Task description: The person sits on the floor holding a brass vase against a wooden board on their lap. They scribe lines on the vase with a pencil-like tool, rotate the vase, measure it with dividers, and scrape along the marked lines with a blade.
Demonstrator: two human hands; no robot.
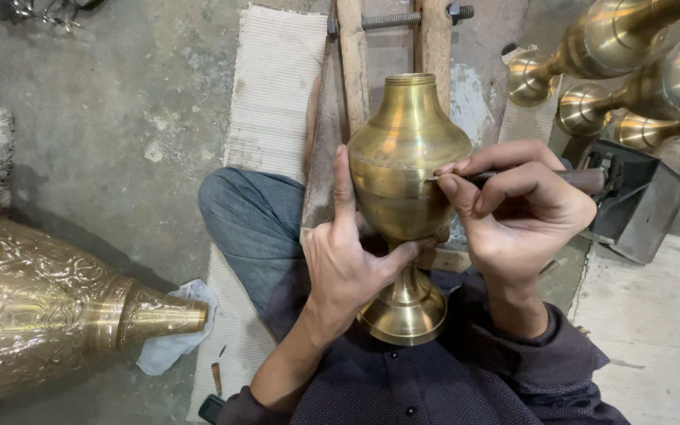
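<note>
Nearest the camera, the person's dark dotted shirt (434, 378) is filling the bottom edge, and the brass vase (408, 197) is lying tilted across the lap, its flared foot toward the body and its mouth pointing away. The left hand (348, 264) is wrapping the narrow stem just above the foot, thumb under the bowl and forefinger stretched up the left flank — a bracing grasp, apparently to stop the round body from rolling. The right hand (517, 212) is clenching a thin dark tool (584, 179) pen-fashion, fingertips resting on the vase's shoulder band so the point is meeting the metal steadily. Behind the vase, a wooden frame (352, 71) with a threaded bolt is propping the upper body at working height. A grey-trousered knee (253, 220) is resting on a ribbed mat (273, 86). Near left, a large engraved brass vessel (41, 307) is lying on its side over a pale cloth (175, 338). Far right, several plain brass pieces (631, 71) are hanging above a dark metal box (639, 205) — within reach, yet off the work.
</note>
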